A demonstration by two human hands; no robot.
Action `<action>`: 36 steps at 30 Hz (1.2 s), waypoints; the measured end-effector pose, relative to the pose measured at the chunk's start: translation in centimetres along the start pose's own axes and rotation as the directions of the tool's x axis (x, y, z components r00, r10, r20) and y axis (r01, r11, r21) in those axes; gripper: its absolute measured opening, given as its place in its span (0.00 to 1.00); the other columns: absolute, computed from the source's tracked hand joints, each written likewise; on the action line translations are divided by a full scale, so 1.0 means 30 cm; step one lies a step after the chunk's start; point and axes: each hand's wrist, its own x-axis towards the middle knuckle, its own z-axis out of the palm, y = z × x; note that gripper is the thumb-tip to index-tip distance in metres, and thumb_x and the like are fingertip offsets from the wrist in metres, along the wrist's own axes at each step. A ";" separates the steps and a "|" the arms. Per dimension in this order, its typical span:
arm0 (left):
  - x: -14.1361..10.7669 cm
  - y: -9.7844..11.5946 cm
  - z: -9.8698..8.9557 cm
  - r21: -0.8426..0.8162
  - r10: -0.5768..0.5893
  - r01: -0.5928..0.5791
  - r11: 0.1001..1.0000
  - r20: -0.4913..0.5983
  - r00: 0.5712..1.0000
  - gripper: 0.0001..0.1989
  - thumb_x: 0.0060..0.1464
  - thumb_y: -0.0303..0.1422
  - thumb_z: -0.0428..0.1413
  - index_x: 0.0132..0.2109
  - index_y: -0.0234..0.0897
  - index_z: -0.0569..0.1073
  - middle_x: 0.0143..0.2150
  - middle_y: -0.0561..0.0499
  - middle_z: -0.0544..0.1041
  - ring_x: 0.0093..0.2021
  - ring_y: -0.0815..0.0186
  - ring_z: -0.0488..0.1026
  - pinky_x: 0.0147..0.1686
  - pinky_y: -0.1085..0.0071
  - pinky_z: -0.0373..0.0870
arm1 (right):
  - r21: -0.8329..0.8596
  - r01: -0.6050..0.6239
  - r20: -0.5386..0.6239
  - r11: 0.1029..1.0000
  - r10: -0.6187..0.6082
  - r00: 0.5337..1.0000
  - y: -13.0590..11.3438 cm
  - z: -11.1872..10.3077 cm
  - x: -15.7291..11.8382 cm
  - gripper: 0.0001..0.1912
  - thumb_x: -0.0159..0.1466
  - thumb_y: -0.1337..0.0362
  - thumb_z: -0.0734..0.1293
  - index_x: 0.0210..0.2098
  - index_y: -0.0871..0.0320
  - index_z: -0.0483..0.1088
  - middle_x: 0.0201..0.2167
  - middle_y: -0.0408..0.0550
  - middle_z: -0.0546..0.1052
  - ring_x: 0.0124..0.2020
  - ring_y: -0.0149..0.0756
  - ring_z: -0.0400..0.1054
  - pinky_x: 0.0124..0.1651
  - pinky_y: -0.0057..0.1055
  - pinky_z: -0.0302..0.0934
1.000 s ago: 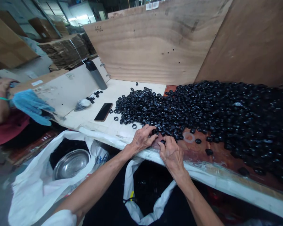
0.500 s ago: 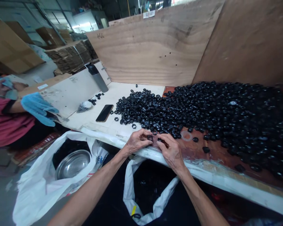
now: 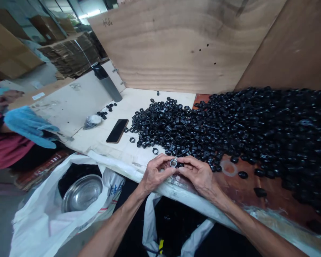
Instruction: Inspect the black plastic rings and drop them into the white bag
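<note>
Over the table's front edge, my left hand (image 3: 157, 173) pinches a small black ring (image 3: 173, 163) between thumb and fingers, its opening turned towards me. My right hand (image 3: 199, 175) meets it from the other side. Its fingertips close on a small dark piece (image 3: 180, 165), mostly covered, touching or very near the ring. Just beyond both hands spreads a large heap of black plastic rings (image 3: 173, 125), running off to the right. Below my hands hangs an open white sack (image 3: 149, 225) with dark pieces inside.
A phone (image 3: 117, 131), a small plastic bag (image 3: 92, 121) and a grey bottle (image 3: 109, 87) stand left of the heap. Plywood boards (image 3: 176, 50) wall the back. At lower left, a white sack (image 3: 37, 221) holds a metal bowl (image 3: 82, 192). Another person's blue-covered arm (image 3: 29, 123) is further left.
My hands have come together, and the ring in my left hand now faces me beside my right fingertips. The view has shifted slightly, moving the heap outward to the right.
</note>
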 end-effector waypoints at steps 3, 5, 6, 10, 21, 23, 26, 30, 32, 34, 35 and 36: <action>0.011 0.001 -0.004 0.011 -0.031 0.031 0.999 0.005 1.000 0.17 0.54 0.29 0.60 0.52 0.37 0.77 0.40 0.48 0.72 0.35 0.69 0.71 0.34 0.74 0.70 | -0.019 0.007 0.006 1.000 -0.007 1.000 0.013 -0.001 0.022 0.14 0.59 0.59 0.72 0.43 0.56 0.72 0.28 0.43 0.78 0.27 0.33 0.73 0.30 0.27 0.68; 0.016 -0.003 -0.002 0.000 -0.036 0.036 0.999 -0.002 0.999 0.18 0.54 0.28 0.58 0.53 0.36 0.77 0.40 0.48 0.73 0.34 0.69 0.72 0.33 0.73 0.71 | -0.160 0.116 0.008 0.980 -0.116 0.993 0.011 -0.005 0.032 0.11 0.59 0.61 0.73 0.41 0.56 0.74 0.32 0.45 0.79 0.30 0.33 0.73 0.33 0.28 0.69; 0.016 -0.006 -0.001 -0.013 -0.036 0.036 0.999 -0.008 0.999 0.19 0.54 0.27 0.57 0.54 0.36 0.77 0.40 0.47 0.73 0.33 0.70 0.72 0.33 0.73 0.71 | -0.241 0.192 0.022 0.951 -0.192 0.981 0.007 -0.007 0.036 0.10 0.59 0.62 0.73 0.40 0.56 0.75 0.34 0.46 0.79 0.31 0.34 0.73 0.35 0.29 0.69; 0.006 -0.013 -0.003 -0.125 -0.049 0.052 0.991 0.025 0.998 0.22 0.54 0.28 0.58 0.56 0.35 0.75 0.41 0.47 0.74 0.31 0.70 0.74 0.33 0.74 0.73 | -0.400 0.448 0.152 0.799 -0.424 0.893 -0.008 -0.016 0.043 0.09 0.62 0.66 0.70 0.42 0.55 0.78 0.40 0.49 0.79 0.39 0.37 0.74 0.43 0.32 0.70; -0.007 -0.003 0.021 -0.291 -0.189 0.167 0.942 -0.046 0.981 0.18 0.50 0.35 0.66 0.48 0.34 0.76 0.39 0.48 0.80 0.38 0.66 0.77 0.42 0.69 0.76 | -0.425 0.371 0.037 0.825 -0.394 0.918 0.005 -0.028 0.022 0.05 0.62 0.65 0.69 0.39 0.55 0.76 0.35 0.47 0.77 0.34 0.36 0.73 0.37 0.31 0.70; -0.009 -0.012 0.022 -0.248 -0.168 0.143 0.958 -0.084 0.982 0.17 0.48 0.34 0.67 0.45 0.33 0.77 0.41 0.47 0.80 0.40 0.65 0.77 0.45 0.68 0.75 | -0.453 0.450 0.078 0.769 -0.469 0.880 -0.009 -0.029 0.022 0.08 0.63 0.67 0.68 0.40 0.55 0.77 0.38 0.49 0.77 0.38 0.38 0.73 0.42 0.34 0.69; -0.011 -0.016 0.022 -0.183 -0.132 0.107 0.977 -0.130 0.983 0.16 0.47 0.34 0.67 0.43 0.33 0.78 0.44 0.47 0.80 0.43 0.64 0.77 0.49 0.67 0.74 | -0.447 0.518 0.127 0.730 -0.521 0.844 -0.021 -0.031 0.019 0.11 0.64 0.69 0.65 0.44 0.55 0.77 0.40 0.50 0.77 0.42 0.39 0.73 0.46 0.35 0.68; -0.012 -0.016 0.025 -0.174 -0.147 0.126 0.977 -0.117 0.982 0.16 0.46 0.33 0.68 0.43 0.33 0.78 0.44 0.47 0.81 0.43 0.63 0.78 0.49 0.66 0.74 | -0.480 0.465 0.087 0.744 -0.488 0.869 -0.011 -0.031 0.013 0.10 0.63 0.69 0.66 0.43 0.56 0.75 0.37 0.47 0.77 0.37 0.37 0.73 0.41 0.32 0.67; -0.013 -0.017 0.028 -0.178 -0.147 0.126 0.976 -0.106 0.984 0.17 0.47 0.33 0.67 0.44 0.34 0.78 0.44 0.47 0.81 0.43 0.63 0.78 0.49 0.66 0.74 | -0.482 0.440 0.076 0.757 -0.464 0.882 -0.001 -0.027 0.011 0.09 0.63 0.68 0.66 0.43 0.56 0.72 0.36 0.45 0.77 0.35 0.36 0.72 0.39 0.31 0.67; -0.014 -0.016 0.029 -0.158 -0.110 0.092 0.983 -0.104 0.989 0.16 0.48 0.33 0.67 0.44 0.34 0.78 0.44 0.47 0.80 0.44 0.63 0.77 0.50 0.66 0.74 | -0.474 0.445 0.092 0.759 -0.460 0.883 0.008 -0.022 0.011 0.09 0.64 0.67 0.66 0.44 0.56 0.71 0.35 0.44 0.77 0.34 0.35 0.72 0.39 0.30 0.66; -0.014 -0.015 0.030 -0.141 -0.083 0.067 0.988 -0.104 0.991 0.15 0.48 0.33 0.67 0.44 0.34 0.78 0.44 0.47 0.80 0.45 0.63 0.77 0.51 0.66 0.73 | -0.470 0.448 0.094 0.761 -0.461 0.882 0.011 -0.018 0.012 0.09 0.64 0.67 0.66 0.45 0.55 0.70 0.35 0.44 0.77 0.34 0.35 0.72 0.40 0.30 0.66; -0.014 -0.014 0.030 -0.124 -0.055 0.042 0.991 -0.104 0.993 0.14 0.49 0.33 0.66 0.43 0.34 0.79 0.44 0.47 0.80 0.45 0.63 0.77 0.51 0.66 0.73 | -0.466 0.448 0.097 0.763 -0.460 0.883 0.013 -0.015 0.014 0.08 0.65 0.66 0.65 0.45 0.56 0.69 0.35 0.44 0.76 0.34 0.35 0.72 0.40 0.30 0.66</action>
